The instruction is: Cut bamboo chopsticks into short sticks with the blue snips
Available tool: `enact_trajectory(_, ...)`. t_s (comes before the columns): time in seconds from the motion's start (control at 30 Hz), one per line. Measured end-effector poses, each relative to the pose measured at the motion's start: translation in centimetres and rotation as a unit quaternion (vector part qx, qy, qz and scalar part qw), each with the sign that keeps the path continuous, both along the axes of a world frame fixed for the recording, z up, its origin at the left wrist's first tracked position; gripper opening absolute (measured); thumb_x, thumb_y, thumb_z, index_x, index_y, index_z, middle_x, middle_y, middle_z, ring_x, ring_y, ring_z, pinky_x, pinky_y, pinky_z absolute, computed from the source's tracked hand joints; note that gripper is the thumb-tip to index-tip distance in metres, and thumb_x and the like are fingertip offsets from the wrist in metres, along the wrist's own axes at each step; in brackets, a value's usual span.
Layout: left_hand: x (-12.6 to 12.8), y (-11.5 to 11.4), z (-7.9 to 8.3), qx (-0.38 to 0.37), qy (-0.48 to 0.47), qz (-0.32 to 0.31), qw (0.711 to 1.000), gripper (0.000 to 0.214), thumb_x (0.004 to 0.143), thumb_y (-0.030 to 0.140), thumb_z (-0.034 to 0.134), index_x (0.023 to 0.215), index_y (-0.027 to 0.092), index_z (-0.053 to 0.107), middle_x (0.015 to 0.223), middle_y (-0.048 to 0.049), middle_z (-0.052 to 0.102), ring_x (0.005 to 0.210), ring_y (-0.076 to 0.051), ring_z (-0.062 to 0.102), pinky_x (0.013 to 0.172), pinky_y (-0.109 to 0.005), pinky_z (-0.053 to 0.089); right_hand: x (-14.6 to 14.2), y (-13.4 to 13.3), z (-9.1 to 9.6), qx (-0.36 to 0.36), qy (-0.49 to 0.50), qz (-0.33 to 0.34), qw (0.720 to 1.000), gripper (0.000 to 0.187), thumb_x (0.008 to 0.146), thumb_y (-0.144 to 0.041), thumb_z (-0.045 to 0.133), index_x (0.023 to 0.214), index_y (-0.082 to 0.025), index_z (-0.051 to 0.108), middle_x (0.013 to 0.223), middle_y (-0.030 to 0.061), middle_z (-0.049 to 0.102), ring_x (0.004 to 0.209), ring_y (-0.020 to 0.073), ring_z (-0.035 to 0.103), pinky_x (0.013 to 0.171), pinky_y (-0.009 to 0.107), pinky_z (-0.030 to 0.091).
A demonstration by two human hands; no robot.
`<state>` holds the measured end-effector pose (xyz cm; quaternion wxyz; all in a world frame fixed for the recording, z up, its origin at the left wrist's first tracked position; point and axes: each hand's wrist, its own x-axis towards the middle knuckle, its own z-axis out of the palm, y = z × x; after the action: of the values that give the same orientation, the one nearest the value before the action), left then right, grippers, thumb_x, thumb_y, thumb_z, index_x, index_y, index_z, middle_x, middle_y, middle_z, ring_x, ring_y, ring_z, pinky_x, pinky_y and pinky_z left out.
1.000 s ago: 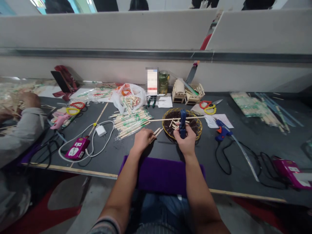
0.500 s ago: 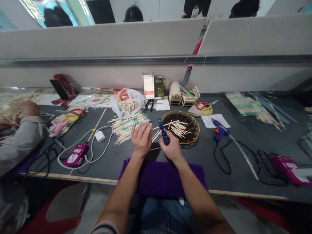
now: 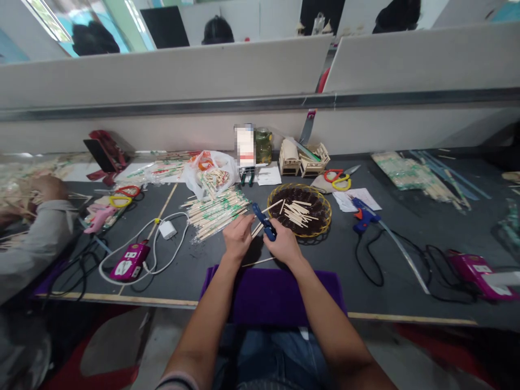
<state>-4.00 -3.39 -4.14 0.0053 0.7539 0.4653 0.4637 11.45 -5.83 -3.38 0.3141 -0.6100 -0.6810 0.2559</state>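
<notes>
My right hand [image 3: 283, 244] is wrapped round a blue hand cutter [image 3: 264, 221], whose upper end tilts toward my left hand. My left hand [image 3: 239, 235] is closed, its fingers pinching a thin wooden stick just left of the tool. The stick [image 3: 273, 206] shows on the cutter's other side, pointing over the basket rim. A brown woven basket [image 3: 327, 219] with a yellow edge holds several short cut sticks [image 3: 298, 214]. Under the hands, another long stick [image 3: 259, 262] lies near a purple cloth [image 3: 270, 298]. The fingertips of my left hand are partly hidden.
Bundled sticks [image 3: 221, 211] and a plastic bag [image 3: 211, 173] lie left of centre. Small wooden models [image 3: 303, 160], scissors [image 3: 342, 181] and a blue glue gun [image 3: 362, 216] sit to the right. A magenta box [image 3: 130, 261] has cables. A co-worker's sleeve [image 3: 40, 238] is at far left.
My left hand's fingers, more stretched out before, have curled closed near the cutter. The cutter has tipped leftward from nearly upright. The camera view has shifted slightly.
</notes>
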Motion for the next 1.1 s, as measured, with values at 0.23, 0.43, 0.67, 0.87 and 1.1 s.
enact_trajectory(0.23,-1.0,0.3,0.2,-0.051,0.016,-0.026,0.998,0.025,0.093,0.025,0.044,0.094,0.018,0.068,0.073,-0.0043,0.064,0.066,-0.012,0.058,0.063,-0.023,0.044,-0.2,0.0,0.1,-0.018,0.013,0.007,1.0,0.016,0.076,-0.029,0.054,0.091,-0.025,0.058,0.067,-0.0019,0.059,0.06,0.0176,0.057,0.059,0.024,0.038)
enact_trajectory(0.43,-0.9,0.2,0.4,-0.057,0.009,-0.04,0.998,0.024,0.093,0.023,0.043,0.092,0.017,0.067,0.071,-0.003,0.061,0.063,-0.012,0.055,0.061,-0.023,0.042,-0.2,0.0,0.1,-0.026,0.01,0.005,1.0,0.013,0.077,-0.032,0.054,0.088,-0.025,0.057,0.066,-0.0019,0.058,0.063,0.0182,0.057,0.061,0.025,0.039)
enact_trajectory(0.67,-0.3,0.0,0.1,-0.059,-0.054,-0.027,0.996,0.023,0.093,0.026,0.045,0.091,0.018,0.066,0.069,-0.0018,0.06,0.063,-0.012,0.055,0.063,-0.024,0.043,-0.3,0.0,-0.2,0.007,0.0,0.011,1.0,0.023,0.076,-0.027,0.052,0.098,-0.023,0.055,0.077,0.0013,0.062,0.073,0.0201,0.061,0.067,0.028,0.044)
enact_trajectory(0.87,0.1,-0.2,0.1,-0.07,-0.078,-0.029,0.994,0.023,0.093,0.028,0.046,0.084,0.018,0.065,0.068,-0.0024,0.059,0.064,-0.013,0.054,0.063,-0.025,0.043,-0.3,0.1,-0.9,0.078,-0.027,0.016,0.996,0.043,0.07,-0.02,0.052,0.113,-0.017,0.052,0.106,0.0133,0.062,0.099,0.0261,0.06,0.086,0.038,0.047)
enact_trajectory(1.1,-0.4,0.5,0.3,-0.155,-0.13,0.073,0.977,0.023,0.092,0.033,0.045,0.087,0.018,0.061,0.076,-0.0023,0.062,0.07,-0.014,0.055,0.067,-0.026,0.043,0.0,-0.1,-0.5,0.064,0.051,-0.018,0.996,0.038,0.071,-0.022,0.052,0.108,-0.02,0.054,0.097,0.0076,0.063,0.087,0.0222,0.059,0.079,0.035,0.048)
